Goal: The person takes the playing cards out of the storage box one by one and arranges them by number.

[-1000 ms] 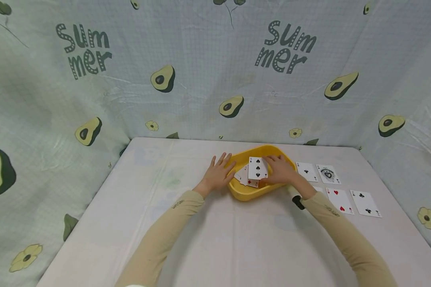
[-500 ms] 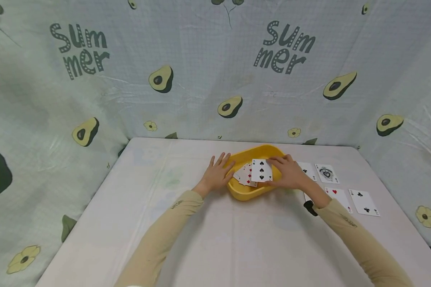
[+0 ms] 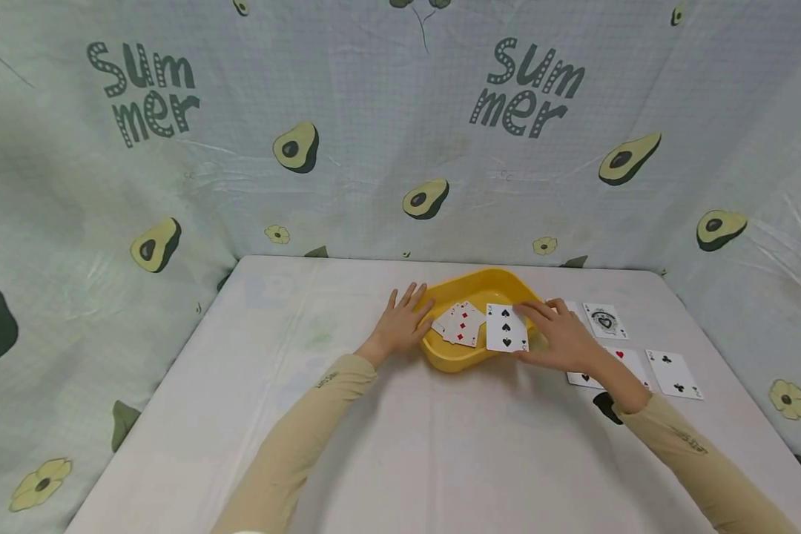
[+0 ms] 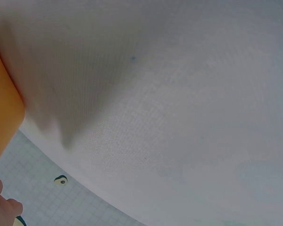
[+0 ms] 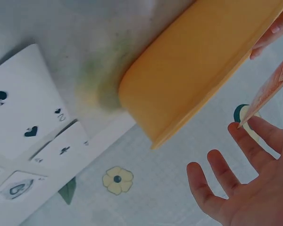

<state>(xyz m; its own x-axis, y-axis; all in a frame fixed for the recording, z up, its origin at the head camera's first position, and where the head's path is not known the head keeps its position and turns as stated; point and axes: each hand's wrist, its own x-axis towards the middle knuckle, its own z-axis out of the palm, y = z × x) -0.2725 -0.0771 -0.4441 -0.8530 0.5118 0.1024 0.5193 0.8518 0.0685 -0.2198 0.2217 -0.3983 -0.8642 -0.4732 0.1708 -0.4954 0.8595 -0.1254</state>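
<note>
Your right hand (image 3: 564, 343): thumb and fingers pinch five of spades (image 3: 506, 328) by its right edge, remaining fingers loosely spread in right wrist view. Card sits face up over right rim of yellow tray (image 3: 455, 358), centre frame. Your left hand (image 3: 403, 323): fingers straight, splayed, resting against tray's left wall, holding nothing. Red-suited cards (image 3: 461, 323) remain in tray. Versus a second ago: right hand plus card shifted rightward out of tray middle toward laid-out cards (image 3: 673, 373) at right; left hand unchanged.
</note>
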